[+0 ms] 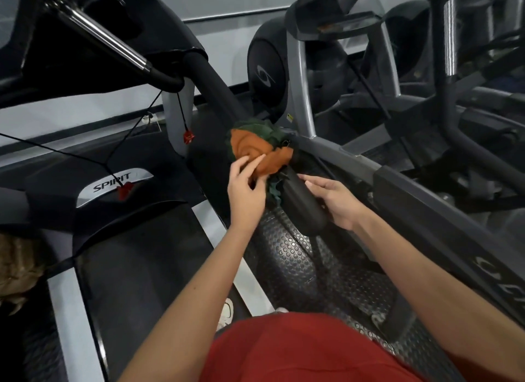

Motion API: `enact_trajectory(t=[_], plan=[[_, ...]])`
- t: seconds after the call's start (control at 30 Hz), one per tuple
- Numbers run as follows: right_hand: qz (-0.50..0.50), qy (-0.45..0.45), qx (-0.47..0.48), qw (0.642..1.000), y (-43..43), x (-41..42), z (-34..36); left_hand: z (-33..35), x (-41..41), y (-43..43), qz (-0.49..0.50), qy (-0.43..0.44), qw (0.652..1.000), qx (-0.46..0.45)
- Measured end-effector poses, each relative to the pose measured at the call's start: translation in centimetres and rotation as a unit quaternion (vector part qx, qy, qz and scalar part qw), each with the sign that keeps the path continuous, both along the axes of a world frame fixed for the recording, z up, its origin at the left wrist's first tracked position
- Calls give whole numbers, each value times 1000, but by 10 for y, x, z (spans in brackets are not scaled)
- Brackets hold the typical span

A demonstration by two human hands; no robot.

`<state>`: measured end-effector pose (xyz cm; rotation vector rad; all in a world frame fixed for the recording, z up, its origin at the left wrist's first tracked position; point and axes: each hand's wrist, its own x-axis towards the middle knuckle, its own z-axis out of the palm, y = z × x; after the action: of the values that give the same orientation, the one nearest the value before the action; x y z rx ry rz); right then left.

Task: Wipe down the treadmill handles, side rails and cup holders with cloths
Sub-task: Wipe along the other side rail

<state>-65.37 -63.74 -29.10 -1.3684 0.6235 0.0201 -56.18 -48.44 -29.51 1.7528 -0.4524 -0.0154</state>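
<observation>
Cloths, an orange cloth (257, 153) and a green cloth (252, 127), are sitting bunched together around the black treadmill handle (305, 201), partway along it, where it is sloping down from the console toward the person. The orange cloth is lying on top, nearer the camera. The green cloth is showing above it and again in a small fold below, against the handle.

The hands are both working here. The left hand (247, 191) is pinching the lower edge of the orange cloth, its fingers curling into the fabric. The right hand (336, 204) is grasping the free end of the handle just beside the cloths, thumb lying along the top and the other fingers going out of sight behind it.

Left of the handle, a silver side rail (216, 228) is running beside the dark treadmill belt (142, 268). Ahead of the belt, a silver plate (113, 185) reading SPIRIT is sitting on the motor cover, and a red clip (125, 190) is lying on it at the end of a black cord. A second red clip (188, 136) is hanging near the grey upright. A chrome bar (108, 40) is crossing the upper left. Studded rubber floor (284, 256) is showing under the handle, and a grey machine (397, 182) is standing close on the right. A red shirt (298, 350) is filling the bottom edge, with a white shoe (227, 313) just beside the side rail.
</observation>
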Motion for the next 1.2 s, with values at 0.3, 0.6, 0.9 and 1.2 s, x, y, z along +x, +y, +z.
enact_trajectory(t=[0.3,0.6,0.9,1.2], plan=[[-37,-34,77,996,4,1,2,-20,-55,9,-130,-122,983,34],[-5,-2,0,1000,-2,0,-3,-8,7,-4,2,32,999,-18],[-22,-47,-1,999,-1,-1,-3,-12,-58,4,-62,-26,997,-23],[-6,-8,30,1000,0,0,-1,13,13,-8,12,-11,999,31]])
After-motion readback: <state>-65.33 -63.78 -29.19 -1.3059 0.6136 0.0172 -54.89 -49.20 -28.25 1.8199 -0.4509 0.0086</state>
